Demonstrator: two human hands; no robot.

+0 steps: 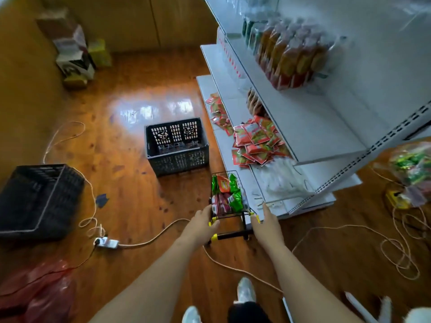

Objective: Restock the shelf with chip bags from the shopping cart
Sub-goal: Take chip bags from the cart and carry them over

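Left hand (pixel 202 223) gripping shopping cart (pixel 229 206) handle, right hand (pixel 264 223) touching its other end, fingers straight

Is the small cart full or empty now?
Full, nearly to the rim: green and red chip bags fill the cart, some standing above its wire rim.

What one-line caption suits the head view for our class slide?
Both hands, left and right, at a small cart of chip bags beside a white shelf.
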